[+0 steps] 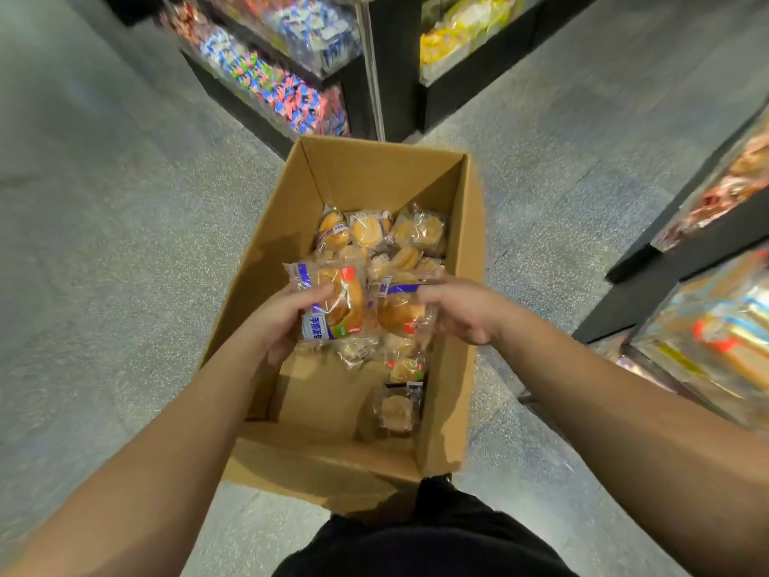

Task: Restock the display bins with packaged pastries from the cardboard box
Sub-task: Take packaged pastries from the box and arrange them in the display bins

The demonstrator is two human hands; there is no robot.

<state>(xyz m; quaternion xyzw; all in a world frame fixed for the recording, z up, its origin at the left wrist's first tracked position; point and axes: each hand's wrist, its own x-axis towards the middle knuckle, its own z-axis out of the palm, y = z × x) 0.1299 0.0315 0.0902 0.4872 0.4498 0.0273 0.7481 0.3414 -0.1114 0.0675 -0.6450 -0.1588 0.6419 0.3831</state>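
2 display bins of bright candy sit up the aisle past the open cardboard box on the floor, pastries heaped at its far end, while the left hand grips 1 pastry pack over it and the right hand pinches another pack.

Left hand: gripping a packaged pastry
Right hand: gripping another pastry pack
Cardboard box: sitting beneath, display bins at 11 o'clock
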